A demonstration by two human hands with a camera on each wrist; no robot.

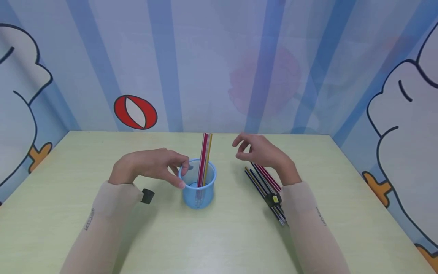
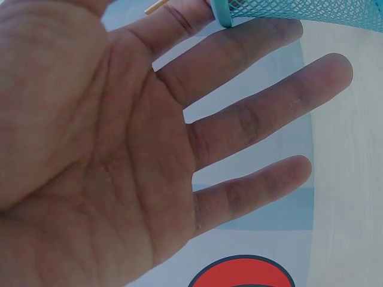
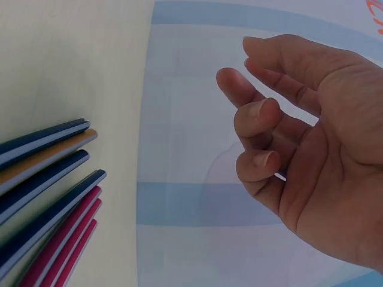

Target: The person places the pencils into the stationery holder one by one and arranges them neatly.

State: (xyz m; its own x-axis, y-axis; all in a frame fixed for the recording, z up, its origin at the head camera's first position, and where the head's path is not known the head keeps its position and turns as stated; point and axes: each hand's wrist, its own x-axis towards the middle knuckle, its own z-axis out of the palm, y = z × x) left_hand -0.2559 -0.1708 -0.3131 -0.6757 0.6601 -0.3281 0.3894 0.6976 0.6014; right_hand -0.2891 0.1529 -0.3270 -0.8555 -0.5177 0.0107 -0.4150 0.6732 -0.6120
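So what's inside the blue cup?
Red and yellow pencils stand in the blue cup, tops sticking out. Their lower ends show only faintly through its side; anything behind the left hand is covered.

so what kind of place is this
Probably a small staged set, though the room beyond is out of view: a pale table is bordered on three sides by a cartoon-printed backdrop, and a blue mesh cup stands on the table.

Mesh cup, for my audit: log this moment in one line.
left hand: holds mesh cup by rim; right hand: empty; inside: red, yellow sticks; table: more sticks
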